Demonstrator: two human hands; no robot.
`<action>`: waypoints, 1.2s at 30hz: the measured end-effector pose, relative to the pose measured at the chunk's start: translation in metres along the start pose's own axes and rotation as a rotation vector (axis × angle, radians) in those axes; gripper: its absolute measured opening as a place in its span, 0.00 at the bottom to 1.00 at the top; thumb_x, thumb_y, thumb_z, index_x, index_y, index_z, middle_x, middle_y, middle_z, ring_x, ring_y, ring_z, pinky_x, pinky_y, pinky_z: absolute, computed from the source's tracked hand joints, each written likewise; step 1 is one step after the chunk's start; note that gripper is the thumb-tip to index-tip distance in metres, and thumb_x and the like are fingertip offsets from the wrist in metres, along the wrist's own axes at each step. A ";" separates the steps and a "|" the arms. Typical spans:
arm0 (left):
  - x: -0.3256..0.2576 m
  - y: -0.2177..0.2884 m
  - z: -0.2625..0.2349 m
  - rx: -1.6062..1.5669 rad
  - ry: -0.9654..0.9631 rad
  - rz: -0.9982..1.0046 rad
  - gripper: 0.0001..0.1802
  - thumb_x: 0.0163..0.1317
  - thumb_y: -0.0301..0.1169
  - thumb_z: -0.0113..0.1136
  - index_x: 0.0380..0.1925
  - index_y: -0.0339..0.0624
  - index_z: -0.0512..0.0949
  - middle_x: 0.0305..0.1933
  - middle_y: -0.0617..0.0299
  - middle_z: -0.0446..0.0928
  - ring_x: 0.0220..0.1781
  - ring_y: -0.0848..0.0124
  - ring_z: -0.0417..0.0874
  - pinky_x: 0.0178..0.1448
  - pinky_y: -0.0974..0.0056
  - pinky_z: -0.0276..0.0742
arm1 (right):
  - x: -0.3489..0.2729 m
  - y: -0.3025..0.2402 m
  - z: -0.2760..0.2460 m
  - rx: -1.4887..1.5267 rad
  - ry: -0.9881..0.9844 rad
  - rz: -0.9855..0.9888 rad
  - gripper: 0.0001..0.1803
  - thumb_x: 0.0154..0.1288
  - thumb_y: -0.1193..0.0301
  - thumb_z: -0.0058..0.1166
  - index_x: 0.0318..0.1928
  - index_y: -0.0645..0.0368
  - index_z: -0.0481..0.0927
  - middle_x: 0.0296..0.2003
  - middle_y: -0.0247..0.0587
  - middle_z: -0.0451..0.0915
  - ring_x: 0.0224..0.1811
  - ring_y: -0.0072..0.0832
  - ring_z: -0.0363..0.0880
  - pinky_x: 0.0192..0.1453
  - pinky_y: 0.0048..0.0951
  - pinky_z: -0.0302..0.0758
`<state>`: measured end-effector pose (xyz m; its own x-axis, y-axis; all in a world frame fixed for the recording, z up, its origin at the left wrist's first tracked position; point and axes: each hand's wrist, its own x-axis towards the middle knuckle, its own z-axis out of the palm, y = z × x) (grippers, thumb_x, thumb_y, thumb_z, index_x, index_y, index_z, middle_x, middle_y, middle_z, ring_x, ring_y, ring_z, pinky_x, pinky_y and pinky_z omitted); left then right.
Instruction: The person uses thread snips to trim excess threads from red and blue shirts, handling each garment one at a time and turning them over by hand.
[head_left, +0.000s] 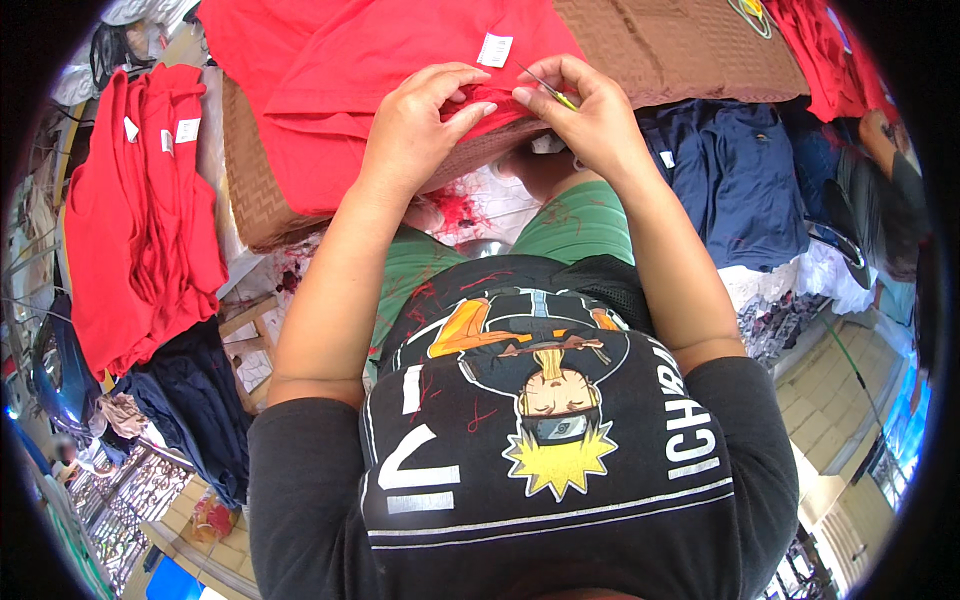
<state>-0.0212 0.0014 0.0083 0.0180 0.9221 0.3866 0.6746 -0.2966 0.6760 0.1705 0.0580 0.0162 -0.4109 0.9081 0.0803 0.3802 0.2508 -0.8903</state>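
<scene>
A red garment (330,70) with a white tag (494,50) is spread over a brown padded table in front of me. My left hand (425,118) rests at its near edge, fingers bent, the thumb apart from the index finger with red cloth showing between them. Held in my right hand (592,112) is a small pair of thread snips (566,102) with a yellow handle. Their thin dark blade points up and left toward the tag. Part of the handle is hidden by my fingers.
Brown patterned cloth (680,45) covers the table. More red garments (140,220) with white tags hang at the left. Navy garments (730,180) lie at the right, others (190,400) at lower left. Red thread scraps (460,210) litter the floor. Another person's arm (880,140) shows at far right.
</scene>
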 end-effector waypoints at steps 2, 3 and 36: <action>0.001 0.003 0.000 -0.047 0.004 -0.061 0.16 0.52 0.28 0.69 0.43 0.43 0.83 0.46 0.60 0.81 0.38 0.72 0.83 0.44 0.68 0.80 | -0.009 -0.007 0.000 -0.070 0.002 -0.035 0.18 0.55 0.60 0.66 0.39 0.61 0.81 0.30 0.42 0.82 0.33 0.29 0.81 0.40 0.32 0.76; 0.001 0.004 0.000 -0.070 0.006 -0.092 0.15 0.52 0.28 0.69 0.42 0.43 0.83 0.45 0.59 0.81 0.38 0.72 0.83 0.44 0.68 0.80 | -0.011 -0.009 0.001 -0.104 0.002 -0.053 0.18 0.54 0.60 0.66 0.39 0.61 0.81 0.30 0.42 0.82 0.33 0.30 0.82 0.40 0.32 0.76; 0.015 -0.007 0.014 0.070 0.058 0.047 0.10 0.59 0.35 0.62 0.37 0.42 0.83 0.38 0.56 0.82 0.41 0.61 0.83 0.47 0.62 0.77 | 0.001 -0.039 0.009 0.304 -0.101 -0.020 0.21 0.67 0.61 0.54 0.53 0.62 0.74 0.35 0.32 0.78 0.36 0.15 0.73 0.41 0.19 0.70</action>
<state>-0.0152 0.0204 0.0004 0.0091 0.8911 0.4538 0.7241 -0.3188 0.6116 0.1477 0.0459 0.0464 -0.5022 0.8621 0.0677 0.1124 0.1427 -0.9834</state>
